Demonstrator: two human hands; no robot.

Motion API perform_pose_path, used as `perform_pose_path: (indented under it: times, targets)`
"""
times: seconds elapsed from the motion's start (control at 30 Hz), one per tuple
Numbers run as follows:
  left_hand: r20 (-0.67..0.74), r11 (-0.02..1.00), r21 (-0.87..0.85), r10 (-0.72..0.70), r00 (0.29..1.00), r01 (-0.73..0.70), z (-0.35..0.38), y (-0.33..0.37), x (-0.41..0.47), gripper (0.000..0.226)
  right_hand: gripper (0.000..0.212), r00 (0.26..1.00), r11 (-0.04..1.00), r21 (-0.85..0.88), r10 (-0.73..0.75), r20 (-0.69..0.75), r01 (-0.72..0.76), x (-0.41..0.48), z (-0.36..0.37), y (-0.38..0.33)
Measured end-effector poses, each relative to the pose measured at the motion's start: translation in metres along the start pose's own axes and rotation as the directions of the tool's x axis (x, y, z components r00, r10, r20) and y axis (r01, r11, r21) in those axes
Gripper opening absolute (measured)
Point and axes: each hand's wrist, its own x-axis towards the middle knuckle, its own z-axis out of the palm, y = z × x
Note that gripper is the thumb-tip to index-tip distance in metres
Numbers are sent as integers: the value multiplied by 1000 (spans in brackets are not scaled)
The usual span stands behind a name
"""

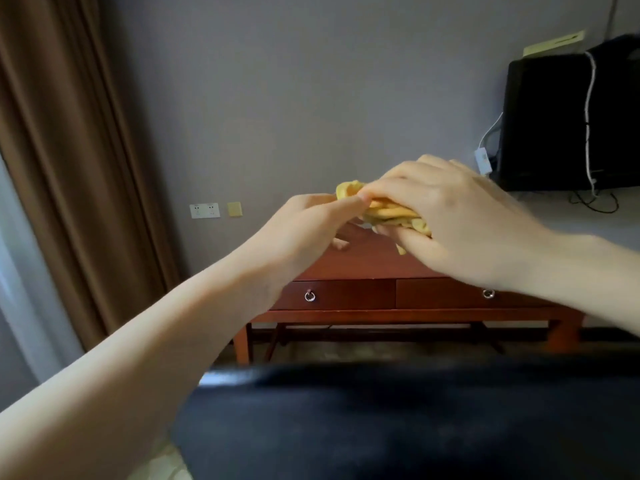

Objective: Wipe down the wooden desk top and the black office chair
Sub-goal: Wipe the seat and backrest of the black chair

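Both hands hold a bunched yellow cloth [388,211] in the air above the wooden desk [363,261]. My right hand [450,220] grips the cloth from above, its fingers curled round the folds. My left hand [311,226] pinches the cloth's left end with thumb and fingers. The desk is reddish brown, with two drawers with ring pulls [310,296] in its front. The black office chair [415,420] fills the bottom of the view, blurred, between me and the desk.
A black monitor [554,123] with white and black cables stands on the desk at the far right. A brown curtain [69,150] hangs at the left. Wall sockets [205,210] sit on the grey wall behind the desk.
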Motion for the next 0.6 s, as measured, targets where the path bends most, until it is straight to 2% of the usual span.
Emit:
perform_pose_path:
  times: [0.13, 0.27, 0.33, 0.4, 0.47, 0.5, 0.53, 0.6]
  targets:
    - [-30, 991, -104, -85, 996, 82, -9, 20, 55, 23, 44, 994, 975, 203, 76, 75, -90, 41, 19, 40]
    - [-98, 997, -82, -22, 995, 14, -33, 56, 110, 18, 63, 966, 835, 487, 199, 167, -256, 85, 5, 80]
    - [-101, 1000, -21, 18, 995, -20, -48, 79, 132, 10, 62, 934, 669, 653, 238, 265, -355, 106, -10, 99]
    - [-82, 993, 90, 83, 993, -76, -61, 100, 149, 6, 49, 897, 345, 835, 272, 349, -429, 124, -27, 115]
    - [-41, 962, 225, 165, 985, -152, -70, 120, 161, 3, 40, 856, 31, 913, 361, 369, -406, 137, -36, 133]
    - [-20, 941, 279, 206, 978, -193, -74, 127, 164, 2, 43, 827, -60, 915, 408, 387, -399, 142, -38, 139]
    - [5, 919, 321, 241, 970, -230, -78, 134, 167, 2, 48, 806, -107, 904, 419, 419, -414, 146, -43, 146]
    - [66, 867, 397, 302, 951, -303, -80, 145, 165, 5, 57, 795, -147, 864, 343, 501, -481, 147, -49, 152]
